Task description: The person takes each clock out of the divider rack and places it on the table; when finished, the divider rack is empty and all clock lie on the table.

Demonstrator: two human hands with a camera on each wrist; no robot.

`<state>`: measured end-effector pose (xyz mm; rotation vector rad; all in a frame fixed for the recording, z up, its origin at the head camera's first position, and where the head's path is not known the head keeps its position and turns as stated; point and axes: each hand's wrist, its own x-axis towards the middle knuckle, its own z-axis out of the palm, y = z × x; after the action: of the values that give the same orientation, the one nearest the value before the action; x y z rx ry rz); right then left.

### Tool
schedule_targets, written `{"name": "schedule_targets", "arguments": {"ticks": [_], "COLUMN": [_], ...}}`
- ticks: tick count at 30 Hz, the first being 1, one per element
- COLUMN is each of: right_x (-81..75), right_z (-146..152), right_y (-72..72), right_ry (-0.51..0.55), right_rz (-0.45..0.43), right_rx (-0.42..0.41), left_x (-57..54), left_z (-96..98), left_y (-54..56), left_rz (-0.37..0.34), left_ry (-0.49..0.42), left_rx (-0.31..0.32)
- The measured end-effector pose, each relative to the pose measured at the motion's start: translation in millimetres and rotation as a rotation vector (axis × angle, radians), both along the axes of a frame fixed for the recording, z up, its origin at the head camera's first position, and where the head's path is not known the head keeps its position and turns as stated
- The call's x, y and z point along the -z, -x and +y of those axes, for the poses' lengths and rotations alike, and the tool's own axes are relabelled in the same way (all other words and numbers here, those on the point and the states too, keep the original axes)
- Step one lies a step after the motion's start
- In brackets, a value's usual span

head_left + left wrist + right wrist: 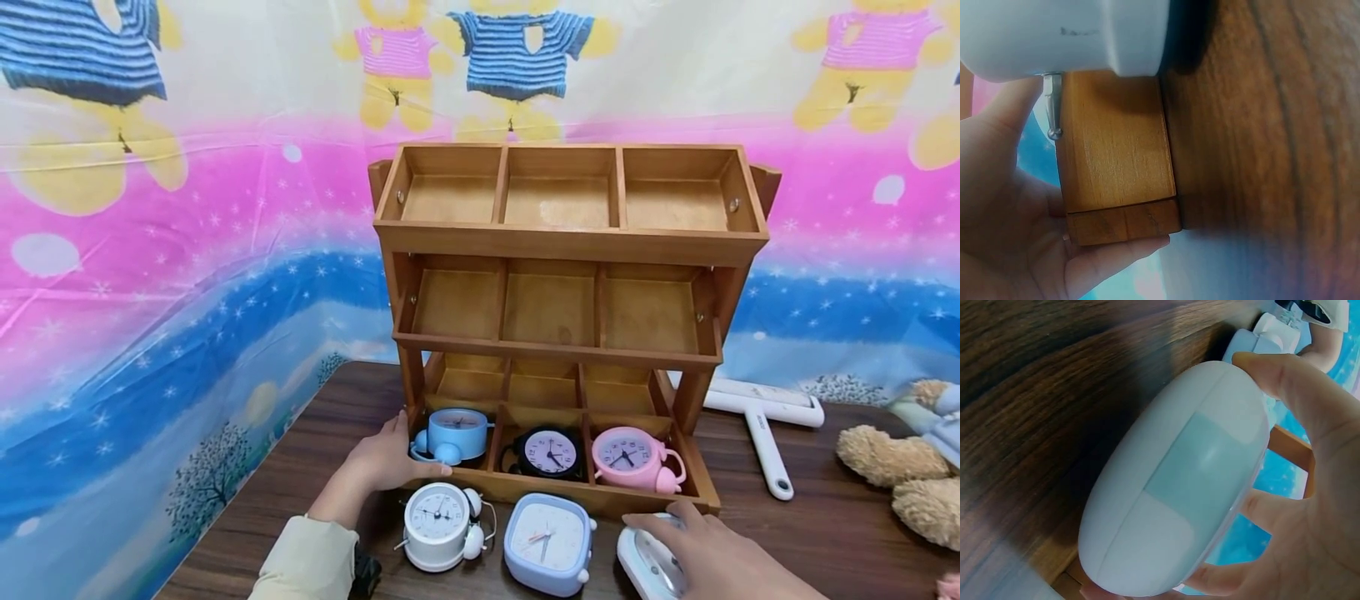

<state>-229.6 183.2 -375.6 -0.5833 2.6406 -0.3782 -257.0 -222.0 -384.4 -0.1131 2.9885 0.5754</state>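
My left hand [378,458] holds the lower left corner of a wooden three-tier rack [570,244], its thumb along the front board and its fingers at the side. My right hand [712,554] grips a white rounded clock [1172,487] with a pale green band, at the front right; fingers partly cover its face. In the bottom tier's compartments sit a blue alarm clock [468,437], a black one [551,454] and a pink one [630,462], left to right. Before the rack stand a white twin-bell alarm clock [437,518] and a lavender square clock [549,542].
A white T-shaped tool [761,429] lies right of the rack on the dark wooden table [300,467]. Plush toys [892,454] rest at the far right. A printed cloth [247,217] hangs behind. The upper two tiers have three compartments each.
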Motion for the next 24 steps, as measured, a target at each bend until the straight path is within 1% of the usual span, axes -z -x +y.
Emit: {"name": "schedule_targets", "arguments": {"ticks": [6, 12, 17, 21, 24], "right_x": [4.7, 10.5, 15.9, 16.4, 11.2], "right_z": [3.1, 2.2, 3.4, 4.3, 1.0], "right_y": [2.1, 2.8, 3.8, 4.8, 3.8], "right_ry": [-0.020, -0.025, -0.015, -0.022, -0.059], "right_rz": [-0.007, -0.052, -0.068, -0.061, -0.022], "right_rx": [0.005, 0.024, 0.026, 0.014, -0.001], "left_x": [0.0, 0.8, 1.0, 1.1, 1.4], "left_z": [-0.3, -0.8, -0.1, 0.0, -0.7], "left_y": [0.4, 0.0, -0.6, -0.1, 0.4], "left_rz": [0.006, 0.000, -0.008, -0.003, 0.000], "left_ry": [0.002, -0.001, -0.010, -0.008, -0.006], "left_rx": [-0.002, -0.002, -0.001, -0.002, -0.004]}}
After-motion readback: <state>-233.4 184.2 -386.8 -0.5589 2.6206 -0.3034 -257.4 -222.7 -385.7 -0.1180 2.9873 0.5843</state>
